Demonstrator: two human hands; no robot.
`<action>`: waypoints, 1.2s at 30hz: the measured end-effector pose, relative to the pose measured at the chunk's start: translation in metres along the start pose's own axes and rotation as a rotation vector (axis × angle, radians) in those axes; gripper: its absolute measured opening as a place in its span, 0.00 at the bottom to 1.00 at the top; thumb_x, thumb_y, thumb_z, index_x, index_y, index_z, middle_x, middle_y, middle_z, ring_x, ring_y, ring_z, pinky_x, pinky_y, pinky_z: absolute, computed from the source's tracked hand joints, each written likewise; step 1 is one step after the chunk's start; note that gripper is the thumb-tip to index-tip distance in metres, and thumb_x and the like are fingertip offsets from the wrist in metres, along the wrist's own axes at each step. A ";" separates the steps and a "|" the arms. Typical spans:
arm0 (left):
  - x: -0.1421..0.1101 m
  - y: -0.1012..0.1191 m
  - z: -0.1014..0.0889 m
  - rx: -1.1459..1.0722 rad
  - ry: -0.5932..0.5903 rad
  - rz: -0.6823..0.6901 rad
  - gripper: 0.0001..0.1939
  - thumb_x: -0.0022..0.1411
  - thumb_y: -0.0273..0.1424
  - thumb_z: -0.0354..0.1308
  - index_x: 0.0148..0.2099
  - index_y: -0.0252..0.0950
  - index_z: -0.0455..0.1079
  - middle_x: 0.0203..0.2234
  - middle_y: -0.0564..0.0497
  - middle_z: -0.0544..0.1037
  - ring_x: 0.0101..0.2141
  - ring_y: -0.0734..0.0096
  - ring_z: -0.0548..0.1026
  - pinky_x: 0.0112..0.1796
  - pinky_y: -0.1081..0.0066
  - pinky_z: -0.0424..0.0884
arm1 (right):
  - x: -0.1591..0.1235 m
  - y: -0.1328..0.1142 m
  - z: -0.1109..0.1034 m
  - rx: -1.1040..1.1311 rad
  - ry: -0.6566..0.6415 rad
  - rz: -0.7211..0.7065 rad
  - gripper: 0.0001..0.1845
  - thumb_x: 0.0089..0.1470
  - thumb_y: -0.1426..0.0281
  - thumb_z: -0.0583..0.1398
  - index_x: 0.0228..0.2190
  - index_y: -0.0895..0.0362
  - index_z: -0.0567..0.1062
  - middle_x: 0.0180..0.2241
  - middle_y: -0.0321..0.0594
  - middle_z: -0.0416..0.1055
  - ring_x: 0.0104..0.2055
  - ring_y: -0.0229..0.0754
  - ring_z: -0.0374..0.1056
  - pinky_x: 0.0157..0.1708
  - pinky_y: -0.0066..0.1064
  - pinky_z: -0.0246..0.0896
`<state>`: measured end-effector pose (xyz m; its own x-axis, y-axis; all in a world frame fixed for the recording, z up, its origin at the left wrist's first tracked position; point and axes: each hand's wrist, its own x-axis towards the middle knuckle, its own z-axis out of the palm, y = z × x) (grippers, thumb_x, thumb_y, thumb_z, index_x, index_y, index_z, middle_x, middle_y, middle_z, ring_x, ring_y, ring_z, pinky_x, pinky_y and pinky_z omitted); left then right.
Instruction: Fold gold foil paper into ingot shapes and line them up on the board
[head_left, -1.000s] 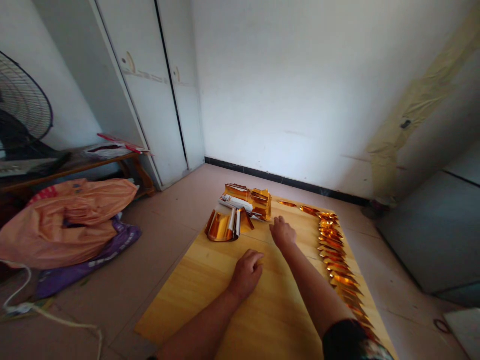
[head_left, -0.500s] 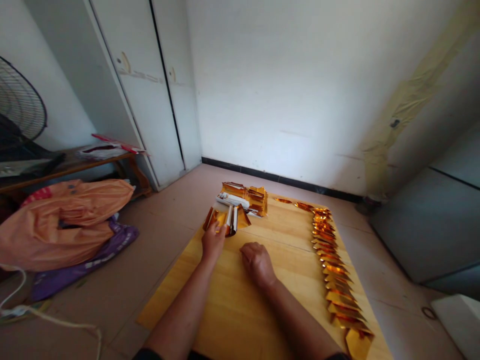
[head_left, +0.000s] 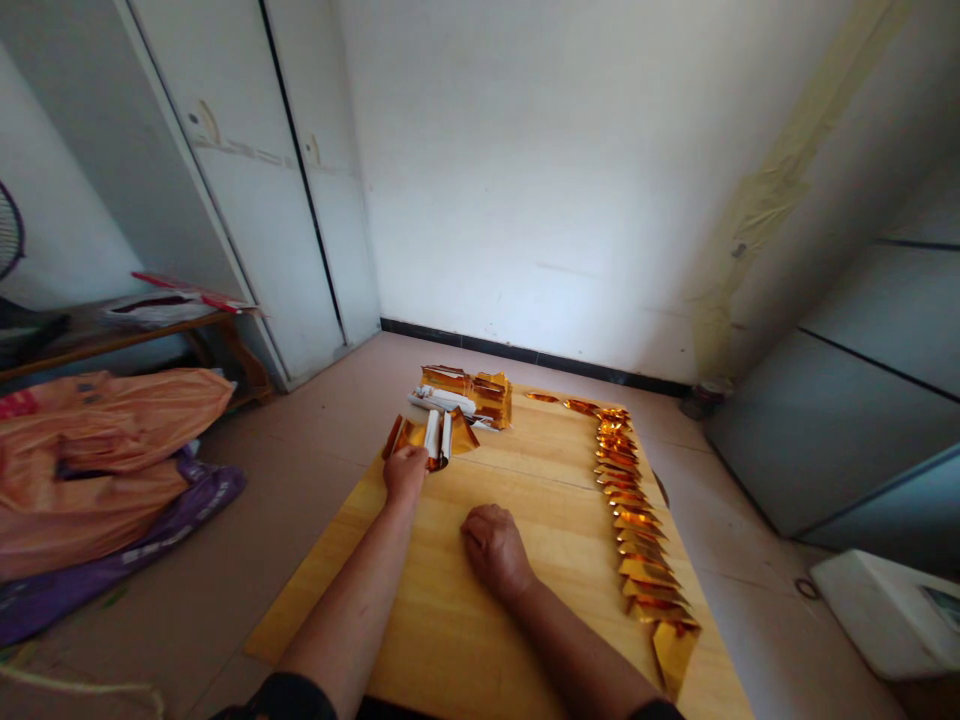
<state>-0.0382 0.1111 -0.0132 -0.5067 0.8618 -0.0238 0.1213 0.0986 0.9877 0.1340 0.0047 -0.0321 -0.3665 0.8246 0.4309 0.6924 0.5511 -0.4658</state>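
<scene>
My left hand [head_left: 407,468] is closed at the near edge of a curled bundle of gold foil paper [head_left: 411,434] with white backing, its fingertips partly hidden against the sheets. Close by, on the bare middle of the wooden table [head_left: 525,470], my right hand [head_left: 495,540] rests as a loose fist with nothing showing from it. Behind the bundle lies a second pile of gold foil paper [head_left: 491,398] with white rolled edges. Folded gold foil pieces [head_left: 637,520] overlap in a long row down the table's right side, turning along the far edge.
Left of the table, an orange cloth or sack [head_left: 112,430] and a purple bag [head_left: 150,540] lie on the floor. A wooden bench [head_left: 225,350] stands before the grey cabinet [head_left: 247,200]. At the right are a grey box-like unit [head_left: 825,430] and a white box [head_left: 885,610].
The view has shifted right, so everything appears further left. My left fingers have drawn back from over the gold foil bundle to its near edge. My right fist stays on the table.
</scene>
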 end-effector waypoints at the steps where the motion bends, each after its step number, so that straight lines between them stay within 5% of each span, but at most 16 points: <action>1: -0.001 0.001 0.000 -0.025 -0.001 -0.035 0.05 0.43 0.29 0.56 0.19 0.35 0.69 0.09 0.53 0.66 0.15 0.70 0.67 0.16 0.74 0.60 | 0.000 0.000 0.000 -0.007 -0.004 0.001 0.07 0.52 0.78 0.56 0.25 0.57 0.72 0.29 0.39 0.70 0.34 0.40 0.63 0.36 0.30 0.53; 8: -0.008 0.010 0.003 -0.122 -0.015 -0.093 0.08 0.40 0.34 0.60 0.22 0.34 0.68 0.13 0.55 0.68 0.18 0.73 0.68 0.19 0.75 0.63 | 0.000 -0.003 -0.002 -0.032 -0.020 0.010 0.08 0.51 0.78 0.56 0.25 0.57 0.72 0.30 0.39 0.71 0.35 0.40 0.63 0.36 0.30 0.51; 14: -0.018 0.027 -0.001 -0.238 -0.026 0.022 0.15 0.37 0.39 0.63 0.23 0.34 0.66 0.14 0.57 0.68 0.19 0.76 0.66 0.21 0.77 0.62 | 0.002 -0.004 -0.004 -0.028 -0.027 0.015 0.08 0.51 0.78 0.56 0.25 0.57 0.73 0.30 0.39 0.70 0.35 0.40 0.63 0.36 0.30 0.52; 20: -0.032 0.049 -0.008 -0.344 -0.064 0.149 0.16 0.48 0.43 0.56 0.31 0.36 0.62 0.23 0.55 0.72 0.25 0.75 0.70 0.26 0.77 0.65 | 0.002 -0.002 -0.002 0.022 0.001 0.015 0.08 0.50 0.78 0.55 0.25 0.57 0.73 0.29 0.40 0.70 0.35 0.40 0.64 0.37 0.31 0.56; 23: -0.044 0.061 -0.009 -0.459 -0.178 0.154 0.14 0.48 0.40 0.56 0.29 0.37 0.58 0.22 0.56 0.69 0.25 0.75 0.69 0.26 0.77 0.65 | 0.002 0.002 0.001 0.143 0.037 0.044 0.09 0.50 0.77 0.54 0.26 0.56 0.74 0.30 0.40 0.71 0.35 0.41 0.65 0.38 0.32 0.59; 26: -0.055 0.069 -0.008 -0.583 -0.319 0.118 0.15 0.44 0.37 0.57 0.26 0.37 0.53 0.19 0.58 0.65 0.22 0.77 0.66 0.25 0.76 0.64 | 0.004 0.012 0.002 0.399 0.158 0.174 0.10 0.49 0.74 0.53 0.29 0.56 0.74 0.31 0.40 0.72 0.35 0.40 0.67 0.38 0.31 0.62; 31: -0.067 0.065 -0.006 -0.537 -0.499 0.149 0.15 0.45 0.35 0.57 0.23 0.37 0.50 0.17 0.59 0.60 0.21 0.78 0.62 0.25 0.76 0.61 | 0.014 0.033 -0.024 0.814 0.459 0.627 0.14 0.44 0.65 0.56 0.35 0.56 0.73 0.32 0.39 0.72 0.25 0.36 0.64 0.25 0.29 0.62; 36: -0.099 0.050 0.003 -0.240 -0.491 0.315 0.12 0.52 0.35 0.56 0.24 0.37 0.56 0.18 0.59 0.58 0.21 0.79 0.58 0.24 0.77 0.57 | 0.020 0.022 -0.071 0.982 0.522 0.658 0.21 0.45 0.62 0.59 0.42 0.58 0.71 0.40 0.43 0.72 0.30 0.38 0.69 0.30 0.31 0.66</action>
<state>0.0203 0.0322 0.0379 -0.0199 0.9649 0.2618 -0.0234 -0.2623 0.9647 0.1862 0.0245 0.0212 0.3059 0.9507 0.0503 -0.1766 0.1086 -0.9783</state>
